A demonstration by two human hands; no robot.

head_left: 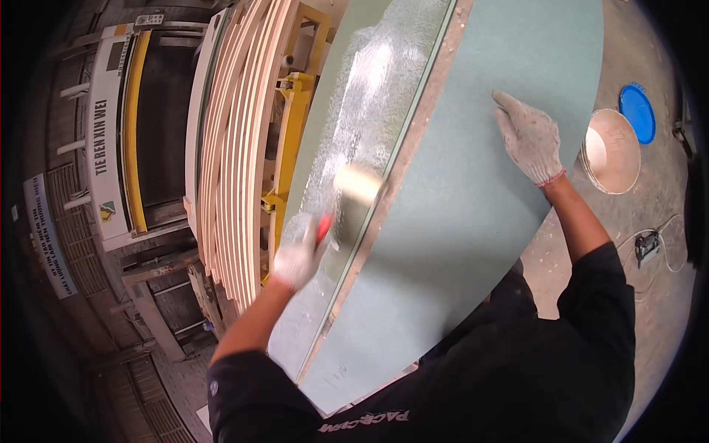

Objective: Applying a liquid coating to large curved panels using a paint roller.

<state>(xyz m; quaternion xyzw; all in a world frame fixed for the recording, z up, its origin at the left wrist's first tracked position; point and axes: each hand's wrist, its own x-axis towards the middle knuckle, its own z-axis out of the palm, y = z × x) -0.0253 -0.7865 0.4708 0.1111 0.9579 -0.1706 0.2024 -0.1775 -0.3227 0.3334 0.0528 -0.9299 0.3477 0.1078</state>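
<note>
My gloved left hand (297, 263) is closed around the red handle of a paint roller (358, 183). The pale roller head rests on a long green board (399, 88), over a shiny, wet-looking white coating streaked along its surface. Parallel to it, a wider grey-green panel (436, 229) lies nearer me on the right, past a narrow brownish strip. On this panel my gloved right hand (530, 140) lies flat, holding nothing, thumb and fingers apart. Slight motion blur softens the left hand and the roller.
Left of the boards stands a stack of long pale panels (240, 148) beside a yellow metal frame (294, 111). Farther left is a large white and yellow machine (111, 148). On the floor at right are a white bucket (624, 159), a blue lid (637, 112) and a small black device (648, 247) with a cable.
</note>
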